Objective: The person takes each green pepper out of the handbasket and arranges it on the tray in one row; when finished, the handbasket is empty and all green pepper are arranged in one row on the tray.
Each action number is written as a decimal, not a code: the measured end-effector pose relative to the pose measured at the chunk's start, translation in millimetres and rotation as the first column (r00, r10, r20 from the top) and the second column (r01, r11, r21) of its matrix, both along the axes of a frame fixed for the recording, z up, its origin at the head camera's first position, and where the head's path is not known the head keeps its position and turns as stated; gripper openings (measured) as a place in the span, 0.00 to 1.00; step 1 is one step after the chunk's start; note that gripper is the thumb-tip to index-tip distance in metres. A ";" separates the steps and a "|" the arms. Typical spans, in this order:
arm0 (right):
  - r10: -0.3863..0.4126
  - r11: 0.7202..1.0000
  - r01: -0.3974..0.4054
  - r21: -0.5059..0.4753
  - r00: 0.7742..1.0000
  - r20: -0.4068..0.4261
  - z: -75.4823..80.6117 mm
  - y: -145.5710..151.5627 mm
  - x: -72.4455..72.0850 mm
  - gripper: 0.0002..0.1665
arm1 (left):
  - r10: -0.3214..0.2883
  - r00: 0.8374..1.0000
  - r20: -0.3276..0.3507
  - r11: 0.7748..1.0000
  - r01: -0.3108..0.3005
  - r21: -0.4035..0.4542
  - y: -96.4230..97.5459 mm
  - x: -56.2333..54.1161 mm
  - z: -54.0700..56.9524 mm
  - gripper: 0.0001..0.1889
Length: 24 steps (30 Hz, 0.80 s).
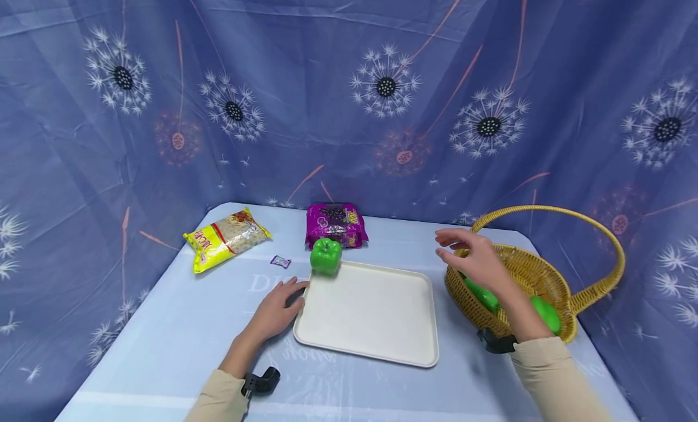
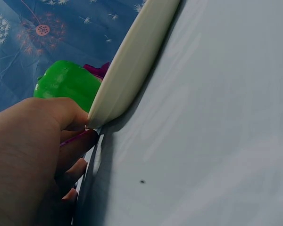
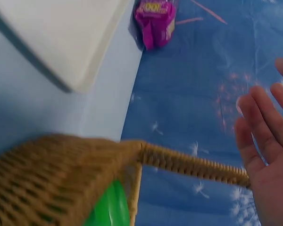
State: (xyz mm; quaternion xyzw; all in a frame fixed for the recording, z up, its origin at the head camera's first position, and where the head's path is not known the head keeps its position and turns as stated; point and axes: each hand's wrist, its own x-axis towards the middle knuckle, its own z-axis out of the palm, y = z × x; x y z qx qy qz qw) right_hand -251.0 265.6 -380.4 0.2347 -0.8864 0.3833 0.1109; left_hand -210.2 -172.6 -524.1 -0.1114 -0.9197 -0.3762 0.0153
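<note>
Fingertips of my left hand touch the left rim of a white rectangular tray. The left wrist view shows the thumb against the rim of the tray. A green bell pepper sits at the tray's far left corner. My right hand is raised over the left side of a wicker basket with a tall handle, fingers loosely bent and holding nothing. Green objects, seemingly peppers, lie inside the basket, partly hidden by the right forearm. In the right wrist view the right hand is beside the handle.
Behind the tray stands a purple snack pack. A yellow bag lies at the far left, with a small purple wrapped piece between it and the tray. A blue dandelion-print curtain encloses the pale table.
</note>
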 end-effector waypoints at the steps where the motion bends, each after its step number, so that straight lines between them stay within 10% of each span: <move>1: -0.007 1.000 0.007 0.011 1.000 0.016 1.1 3.5 0.2 0.20 | 0.002 1.000 -0.001 1.000 -0.002 0.001 -0.2 0.4 0.0 0.21; 24: -0.144 0.976 0.108 0.188 0.972 0.184 9.4 88.6 -9.1 0.22 | 0.019 1.000 0.019 1.000 -0.019 -0.006 -0.4 -1.1 -2.3 0.21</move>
